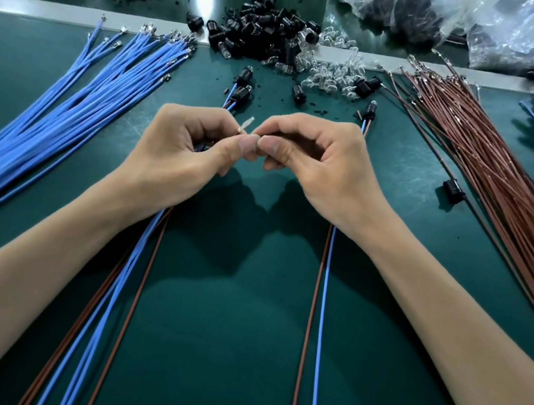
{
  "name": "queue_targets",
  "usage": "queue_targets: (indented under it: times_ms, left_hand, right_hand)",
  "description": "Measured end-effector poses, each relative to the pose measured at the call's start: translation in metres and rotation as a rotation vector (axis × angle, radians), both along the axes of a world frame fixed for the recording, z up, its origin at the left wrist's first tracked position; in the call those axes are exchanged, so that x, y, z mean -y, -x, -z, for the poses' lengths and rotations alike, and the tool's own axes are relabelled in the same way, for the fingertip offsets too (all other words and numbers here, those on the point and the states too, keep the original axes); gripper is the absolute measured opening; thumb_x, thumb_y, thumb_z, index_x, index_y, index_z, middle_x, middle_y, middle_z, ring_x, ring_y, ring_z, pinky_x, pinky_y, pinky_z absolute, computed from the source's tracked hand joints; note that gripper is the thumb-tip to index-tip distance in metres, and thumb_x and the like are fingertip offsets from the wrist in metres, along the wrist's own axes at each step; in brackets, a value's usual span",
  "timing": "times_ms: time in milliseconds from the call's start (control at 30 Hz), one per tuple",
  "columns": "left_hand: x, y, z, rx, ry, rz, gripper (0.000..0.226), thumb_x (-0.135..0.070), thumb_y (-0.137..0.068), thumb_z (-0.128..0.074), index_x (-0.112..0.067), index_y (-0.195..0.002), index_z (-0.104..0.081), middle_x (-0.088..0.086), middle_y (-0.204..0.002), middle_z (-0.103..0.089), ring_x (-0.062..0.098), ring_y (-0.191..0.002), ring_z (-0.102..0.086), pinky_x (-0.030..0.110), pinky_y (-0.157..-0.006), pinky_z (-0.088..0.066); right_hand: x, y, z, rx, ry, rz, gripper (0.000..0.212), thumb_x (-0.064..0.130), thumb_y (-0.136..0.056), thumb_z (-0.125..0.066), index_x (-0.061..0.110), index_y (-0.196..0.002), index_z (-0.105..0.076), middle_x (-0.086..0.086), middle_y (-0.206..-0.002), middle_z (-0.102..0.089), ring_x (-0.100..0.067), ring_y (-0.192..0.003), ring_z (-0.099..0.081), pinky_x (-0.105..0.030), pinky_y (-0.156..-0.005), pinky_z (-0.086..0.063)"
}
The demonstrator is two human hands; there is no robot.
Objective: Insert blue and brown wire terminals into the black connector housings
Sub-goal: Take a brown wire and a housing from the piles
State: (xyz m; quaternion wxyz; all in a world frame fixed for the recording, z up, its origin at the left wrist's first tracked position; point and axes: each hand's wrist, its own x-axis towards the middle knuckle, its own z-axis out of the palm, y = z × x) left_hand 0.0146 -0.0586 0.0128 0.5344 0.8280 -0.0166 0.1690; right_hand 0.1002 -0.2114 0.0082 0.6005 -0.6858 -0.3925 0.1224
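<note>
My left hand (183, 151) and my right hand (319, 165) meet at the middle of the green mat, fingers curled. A small pale terminal tip (246, 125) sticks up between the two thumbs, pinched from both sides. Blue and brown wires (143, 253) run down from under my left hand. Whether a housing sits inside my left fist is hidden. A heap of black connector housings (266, 34) lies at the back centre. Loose blue wires (74, 111) fan out at the left, brown wires (492, 166) at the right.
Finished blue-and-brown pairs with black housings lie behind my hands (242, 89) and beside my right hand (369, 112), the latter's wires running to the near edge. Clear bulbs (333, 73) lie by the heap. A lone housing (452, 190) sits right. Plastic bags (459, 19) fill the back right.
</note>
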Motion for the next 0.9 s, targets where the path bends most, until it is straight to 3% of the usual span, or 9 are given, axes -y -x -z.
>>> queue_targets:
  times_ms: [133, 367, 433, 600, 733, 900]
  left_hand:
    - [-0.0018, -0.0011, -0.0006, 0.010, 0.047, -0.021, 0.016, -0.025, -0.088, -0.059, -0.022, -0.074, -0.065, -0.011, -0.052, -0.053, 0.001, -0.050, -0.043, 0.017, -0.052, -0.033]
    - [-0.0023, -0.0008, 0.0012, -0.004, 0.038, -0.001, 0.016, -0.026, -0.089, -0.058, -0.022, -0.076, -0.066, -0.011, -0.052, -0.053, 0.000, -0.051, -0.043, 0.016, -0.053, -0.034]
    - [-0.0022, -0.0011, 0.0006, -0.010, 0.041, 0.006, 0.017, -0.028, -0.089, -0.058, -0.022, -0.075, -0.066, -0.012, -0.051, -0.052, 0.001, -0.051, -0.042, 0.017, -0.052, -0.033]
    - [-0.0020, -0.0006, -0.0001, -0.008, 0.027, -0.004, 0.017, -0.029, -0.089, -0.058, -0.023, -0.075, -0.066, -0.012, -0.051, -0.052, 0.003, -0.050, -0.042, 0.020, -0.051, -0.032]
    - [-0.0008, 0.0006, -0.0004, -0.012, 0.010, -0.010, 0.017, -0.028, -0.088, -0.058, -0.021, -0.075, -0.066, -0.009, -0.052, -0.053, 0.011, -0.052, -0.042, 0.034, -0.052, -0.030]
    - [-0.0022, 0.0002, -0.0013, -0.015, 0.020, 0.005, 0.017, -0.027, -0.089, -0.058, -0.019, -0.075, -0.066, -0.008, -0.053, -0.052, 0.014, -0.053, -0.041, 0.036, -0.053, -0.029]
  right_hand:
    - [0.0000, -0.0011, -0.0027, 0.016, -0.023, 0.000, 0.029, 0.001, -0.083, -0.068, 0.016, -0.107, -0.064, -0.002, -0.091, -0.063, -0.004, -0.082, -0.063, -0.017, -0.079, -0.048]
    - [0.0006, 0.0015, -0.0016, 0.056, -0.051, 0.046, 0.030, 0.000, -0.086, -0.065, 0.008, -0.115, -0.064, 0.000, -0.085, -0.059, -0.006, -0.075, -0.061, -0.020, -0.077, -0.050]
    - [0.0001, 0.0019, -0.0021, 0.023, -0.072, 0.063, 0.026, -0.001, -0.084, -0.067, 0.009, -0.109, -0.065, 0.000, -0.083, -0.062, -0.007, -0.073, -0.063, -0.024, -0.078, -0.054]
    - [0.0017, -0.0013, -0.0024, -0.083, -0.154, 0.065, 0.024, -0.006, -0.073, -0.074, 0.015, -0.081, -0.066, 0.009, -0.070, -0.069, -0.005, -0.066, -0.067, -0.017, -0.069, -0.052]
    - [0.0019, -0.0009, -0.0020, -0.085, -0.158, 0.062, 0.025, -0.006, -0.071, -0.075, 0.016, -0.080, -0.069, 0.009, -0.067, -0.071, -0.007, -0.065, -0.068, -0.021, -0.070, -0.056]
    - [0.0005, 0.0025, -0.0008, -0.056, -0.125, 0.064, 0.019, -0.002, -0.078, -0.072, 0.014, -0.086, -0.068, 0.004, -0.072, -0.070, -0.011, -0.066, -0.069, -0.026, -0.071, -0.057]
